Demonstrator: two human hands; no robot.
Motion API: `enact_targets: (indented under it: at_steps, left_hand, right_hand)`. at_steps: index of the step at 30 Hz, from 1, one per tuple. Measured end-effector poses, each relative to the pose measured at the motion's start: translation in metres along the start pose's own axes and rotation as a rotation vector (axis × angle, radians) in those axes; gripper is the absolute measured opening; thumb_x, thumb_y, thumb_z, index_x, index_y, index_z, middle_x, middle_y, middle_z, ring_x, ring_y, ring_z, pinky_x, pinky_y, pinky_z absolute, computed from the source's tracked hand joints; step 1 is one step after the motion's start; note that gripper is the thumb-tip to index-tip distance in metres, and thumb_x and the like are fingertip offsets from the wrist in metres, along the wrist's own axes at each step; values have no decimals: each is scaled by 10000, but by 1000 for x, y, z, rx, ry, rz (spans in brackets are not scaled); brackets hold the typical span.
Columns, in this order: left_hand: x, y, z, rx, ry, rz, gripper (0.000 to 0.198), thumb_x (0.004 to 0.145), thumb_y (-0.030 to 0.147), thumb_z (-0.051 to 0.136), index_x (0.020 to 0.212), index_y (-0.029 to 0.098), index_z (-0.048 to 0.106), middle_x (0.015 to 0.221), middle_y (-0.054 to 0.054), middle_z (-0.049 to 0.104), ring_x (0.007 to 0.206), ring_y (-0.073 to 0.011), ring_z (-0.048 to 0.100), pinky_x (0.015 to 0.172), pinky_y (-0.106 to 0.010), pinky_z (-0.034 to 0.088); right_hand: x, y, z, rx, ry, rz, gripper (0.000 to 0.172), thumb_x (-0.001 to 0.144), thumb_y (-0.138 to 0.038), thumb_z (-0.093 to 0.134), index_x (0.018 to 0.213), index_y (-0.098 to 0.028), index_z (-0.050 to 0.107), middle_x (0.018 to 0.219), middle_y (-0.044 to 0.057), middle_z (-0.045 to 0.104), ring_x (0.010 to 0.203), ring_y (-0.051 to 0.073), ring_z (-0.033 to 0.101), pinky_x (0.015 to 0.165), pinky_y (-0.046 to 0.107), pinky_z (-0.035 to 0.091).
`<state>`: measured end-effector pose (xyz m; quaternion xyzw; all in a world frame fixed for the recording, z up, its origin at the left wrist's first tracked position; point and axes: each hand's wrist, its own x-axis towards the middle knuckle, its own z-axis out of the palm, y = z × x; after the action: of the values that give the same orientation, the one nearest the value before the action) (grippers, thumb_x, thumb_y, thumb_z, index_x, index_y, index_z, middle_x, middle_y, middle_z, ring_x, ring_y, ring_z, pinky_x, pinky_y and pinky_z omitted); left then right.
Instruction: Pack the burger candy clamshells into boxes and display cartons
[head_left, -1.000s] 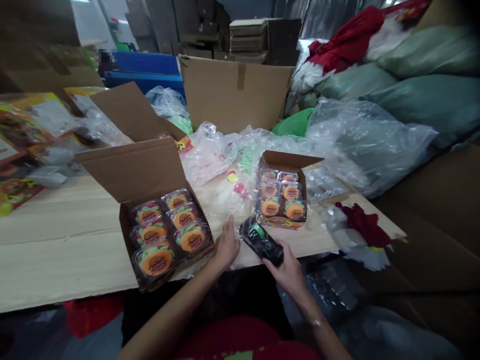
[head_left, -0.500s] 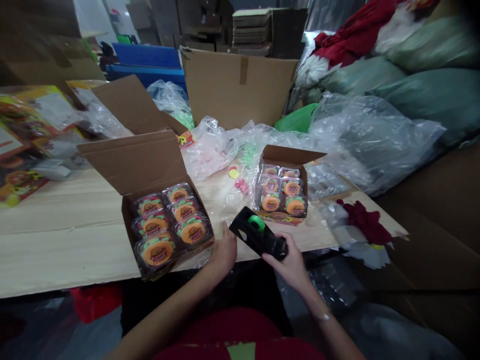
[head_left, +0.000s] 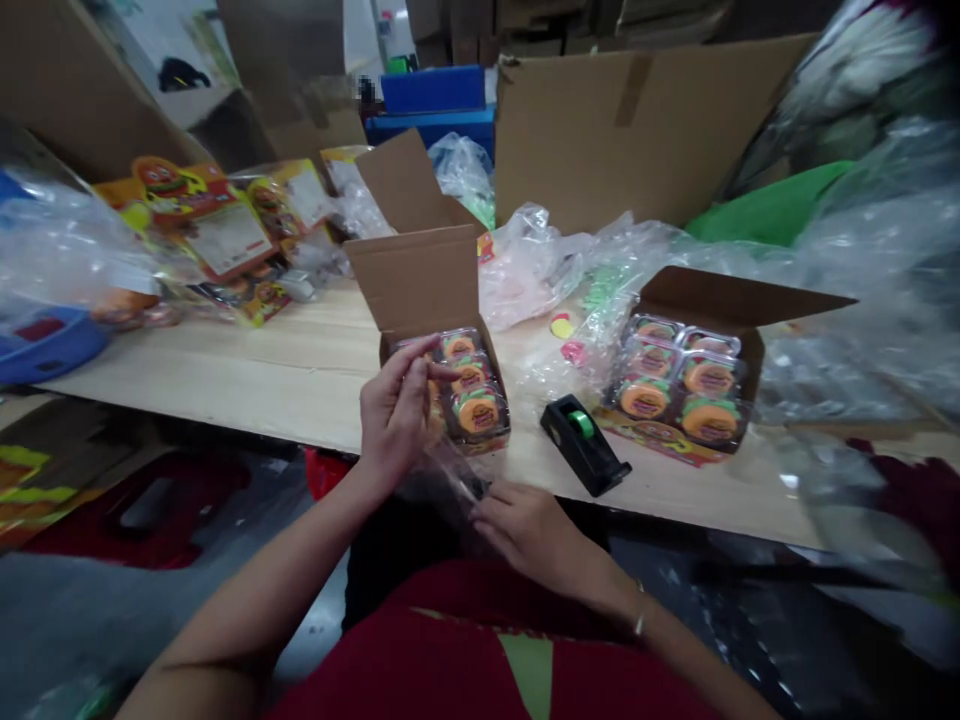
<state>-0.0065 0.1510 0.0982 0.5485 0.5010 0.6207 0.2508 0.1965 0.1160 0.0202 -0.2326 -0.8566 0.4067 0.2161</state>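
Note:
My left hand (head_left: pixel 397 410) is raised before the left carton (head_left: pixel 491 435), covering part of it. Its fingers are partly stretched and apart, with nothing visible in them. This carton, lid up, holds toy burgers (head_left: pixel 478 410) in clear cases. My right hand (head_left: pixel 525 525) is low at the table's front edge, fingers closed on a piece of clear plastic film (head_left: pixel 450 475) below the left hand; the film's far end is hard to make out. A black tape dispenser (head_left: pixel 589 450) with a green roll lies on the table between that carton and a second open carton (head_left: pixel 660 440) of burgers.
Crumpled clear bags (head_left: pixel 532 265) lie behind the cartons, with a large cardboard box (head_left: pixel 637 150) at the back. Printed burger packs (head_left: pixel 217 230) and a blue basin (head_left: pixel 52 345) are at the left. A red stool (head_left: pixel 142 515) stands on the floor.
My right hand has let go of the tape dispenser, which now lies on the table. My left hand has risen in front of the left carton. The view has turned left.

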Motion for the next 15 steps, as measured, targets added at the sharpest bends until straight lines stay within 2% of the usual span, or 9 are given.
enact_targets:
  at_steps: [2,4,6,8,9,11,13,15]
  left_hand:
    - [15,9,-8,-110,-84,14,434,914,483,561,1241,204,617,883,-58,735,500,-85,544,491,-216,428]
    - [24,12,-17,-254,-250,-29,581,855,583,591,1321,237,553,1039,-86,720,780,-180,676,684,-297,533]
    - [24,8,-23,-349,-435,-126,747,757,643,670,1376,264,494,1165,-96,682,1038,-268,653,856,-392,533]
    - [17,-3,-23,-337,-606,-236,828,657,549,807,1368,260,496,1209,-96,659,1129,-291,609,933,-410,502]
    - [11,-8,-22,-309,-678,-294,803,632,463,851,1334,248,526,1186,-92,665,1109,-279,615,930,-393,499]
    - [1,-18,-19,-240,-767,-416,566,669,352,841,1170,195,629,1019,-77,700,922,-217,657,822,-329,518]
    - [-3,-22,-21,-220,-739,-505,282,738,340,783,912,149,671,776,-40,679,666,-138,617,649,-258,492]
    - [0,-20,-26,-263,-646,-501,257,745,349,774,749,141,623,679,-20,642,604,-117,589,604,-235,470]
  right_hand:
    - [8,5,-1,294,-71,-37,306,986,-343,463,887,-162,689,795,58,662,732,155,618,690,288,500]
    - [10,14,-11,627,-45,-26,323,969,-418,514,892,-165,699,676,15,625,564,101,540,526,210,416]
    - [10,19,-27,860,72,0,333,923,-472,589,863,-167,708,563,-22,556,451,72,426,433,194,297]
    - [11,20,-43,1007,155,-20,343,848,-501,682,785,-164,708,507,-39,503,419,64,368,428,205,263]
    - [13,19,-50,1065,186,-32,349,803,-505,728,741,-163,701,499,-42,494,418,63,361,438,211,278]
    - [22,17,-67,1140,260,-36,351,732,-489,796,680,-161,681,499,-49,484,424,63,355,463,218,327]
    - [32,17,-84,1213,374,-34,325,716,-446,817,660,-169,656,498,-66,455,423,57,332,470,206,352]
    - [40,19,-99,1300,499,-52,305,747,-413,792,651,-183,616,510,-76,429,433,59,334,479,189,373]
